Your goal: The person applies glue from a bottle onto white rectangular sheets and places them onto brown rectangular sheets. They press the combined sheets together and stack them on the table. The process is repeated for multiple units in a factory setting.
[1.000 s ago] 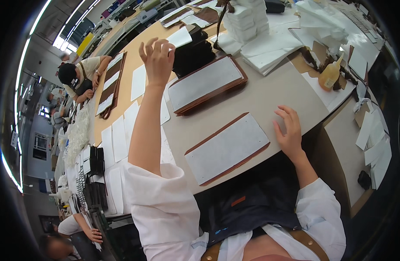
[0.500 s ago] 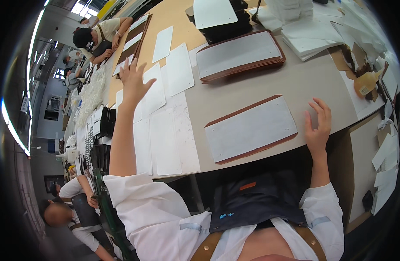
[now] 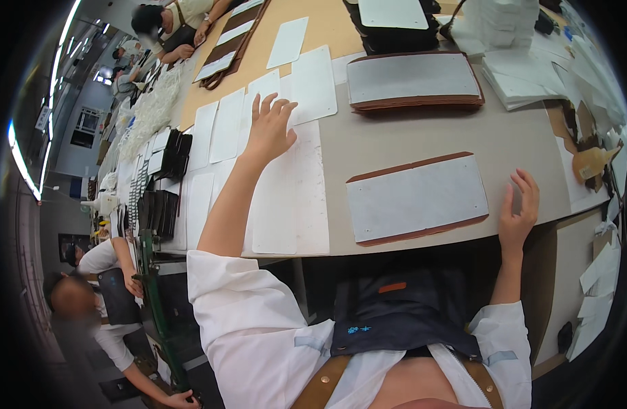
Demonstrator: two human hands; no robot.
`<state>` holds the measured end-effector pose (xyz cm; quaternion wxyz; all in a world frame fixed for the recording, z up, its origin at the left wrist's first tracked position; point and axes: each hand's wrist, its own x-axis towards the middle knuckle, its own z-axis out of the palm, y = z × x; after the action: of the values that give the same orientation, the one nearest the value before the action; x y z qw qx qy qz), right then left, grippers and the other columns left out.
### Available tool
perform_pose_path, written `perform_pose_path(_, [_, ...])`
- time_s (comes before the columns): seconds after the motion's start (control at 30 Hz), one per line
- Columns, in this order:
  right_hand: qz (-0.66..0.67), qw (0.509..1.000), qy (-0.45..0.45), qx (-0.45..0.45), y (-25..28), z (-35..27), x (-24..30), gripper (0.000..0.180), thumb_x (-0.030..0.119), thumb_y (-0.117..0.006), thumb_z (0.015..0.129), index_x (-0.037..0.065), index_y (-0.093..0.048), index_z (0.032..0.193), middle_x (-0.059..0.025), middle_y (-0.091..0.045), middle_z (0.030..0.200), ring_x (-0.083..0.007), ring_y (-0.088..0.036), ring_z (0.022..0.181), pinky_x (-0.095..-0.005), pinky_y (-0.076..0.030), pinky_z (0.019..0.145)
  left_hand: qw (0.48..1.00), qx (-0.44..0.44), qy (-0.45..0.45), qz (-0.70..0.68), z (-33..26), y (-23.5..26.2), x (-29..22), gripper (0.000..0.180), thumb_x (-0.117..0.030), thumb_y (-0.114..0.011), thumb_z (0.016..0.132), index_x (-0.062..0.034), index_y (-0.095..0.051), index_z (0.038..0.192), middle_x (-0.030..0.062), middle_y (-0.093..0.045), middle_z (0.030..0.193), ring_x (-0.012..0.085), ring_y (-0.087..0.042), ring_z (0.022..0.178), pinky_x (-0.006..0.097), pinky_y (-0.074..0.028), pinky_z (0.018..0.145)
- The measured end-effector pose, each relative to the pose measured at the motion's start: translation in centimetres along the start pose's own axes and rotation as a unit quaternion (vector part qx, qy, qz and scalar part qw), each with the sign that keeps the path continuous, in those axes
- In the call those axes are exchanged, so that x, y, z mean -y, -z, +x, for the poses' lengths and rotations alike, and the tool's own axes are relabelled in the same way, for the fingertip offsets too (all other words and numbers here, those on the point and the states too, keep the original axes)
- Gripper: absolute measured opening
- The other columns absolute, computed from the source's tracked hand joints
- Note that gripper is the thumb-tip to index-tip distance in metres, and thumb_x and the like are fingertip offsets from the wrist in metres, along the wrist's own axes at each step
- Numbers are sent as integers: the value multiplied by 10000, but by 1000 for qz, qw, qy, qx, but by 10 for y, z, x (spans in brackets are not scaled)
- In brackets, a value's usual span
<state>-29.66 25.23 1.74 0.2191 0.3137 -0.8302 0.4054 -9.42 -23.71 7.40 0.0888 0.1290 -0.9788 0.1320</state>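
My left hand [image 3: 268, 129] is open with fingers spread, holding nothing. It hovers over white rectangular sheets laid side by side, near a large round-cornered sheet [image 3: 315, 88]; whether it touches one I cannot tell. In front of me lies a brown panel [image 3: 422, 235] with a white rectangular piece [image 3: 417, 198] on top, leaving brown strips along its long edges. My right hand [image 3: 520, 211] rests near the table's front edge, right of that panel and apart from it. Its fingers are loosely bent, apart and empty.
Beyond the panel sits a stack of brown panels [image 3: 422, 103] topped with white. A black stack [image 3: 395, 39] stands behind it. White paper piles [image 3: 524, 78] and a yellowish bottle [image 3: 592, 163] lie at right. Co-workers [image 3: 170, 27] are at the left.
My left hand has drawn back from the far left toward the middle of the white sheets. My right hand stays beside the panel. The whole view has shifted slightly.
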Motion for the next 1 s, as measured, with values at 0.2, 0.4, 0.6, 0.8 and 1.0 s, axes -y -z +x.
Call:
perform_pose_path(0.2, [1,1000,1,10,1,-1,3,210,-15,-600,952,6,-670,1149,-131,-651,1262,-301,-618,1184,-400,-478,1021,963,53,233,124,-84,-17,127,440,-198,-728,792,-155,-690,1228,74,-676,1196,311,-517,1278,556,-240,1187])
perform_pose_path(0.4, [-13,1000,-4,10,-1,-1,2,201,-25,-582,960,-9,-668,1141,-136,-659,1247,-296,-626,1171,-398,-474,1024,864,154,473,78,-139,-14,216,478,-362,-700,855,-145,-674,1280,91,-696,1253,341,-570,1240,554,-364,1094])
perform_pose_path(0.6, [-24,1000,-12,16,-2,-2,-2,183,-35,-564,970,-23,-667,1120,-143,-667,1216,-291,-636,1152,-386,-471,1025,830,149,538,-5,-160,-41,272,640,-522,-711,863,-128,-625,1360,123,-651,1355,391,-524,1312,498,-400,1103])
perform_pose_path(0.8, [-35,999,-38,17,-1,-4,-2,165,-31,-544,989,-40,-660,1106,-152,-670,1211,-277,-643,1145,-376,-475,1021,804,165,569,-51,-142,-67,296,894,-665,-737,783,-108,-530,1451,148,-573,1450,403,-484,1352,537,-366,1121])
perform_pose_path(1.0, [-31,998,-51,32,-2,-4,1,174,-26,-521,1008,-43,-649,1124,-155,-665,1225,-265,-636,1157,-362,-463,1034,752,239,613,-32,-140,-70,312,1007,-702,-782,698,-101,-517,1461,182,-478,1525,400,-416,1408,538,-304,1141])
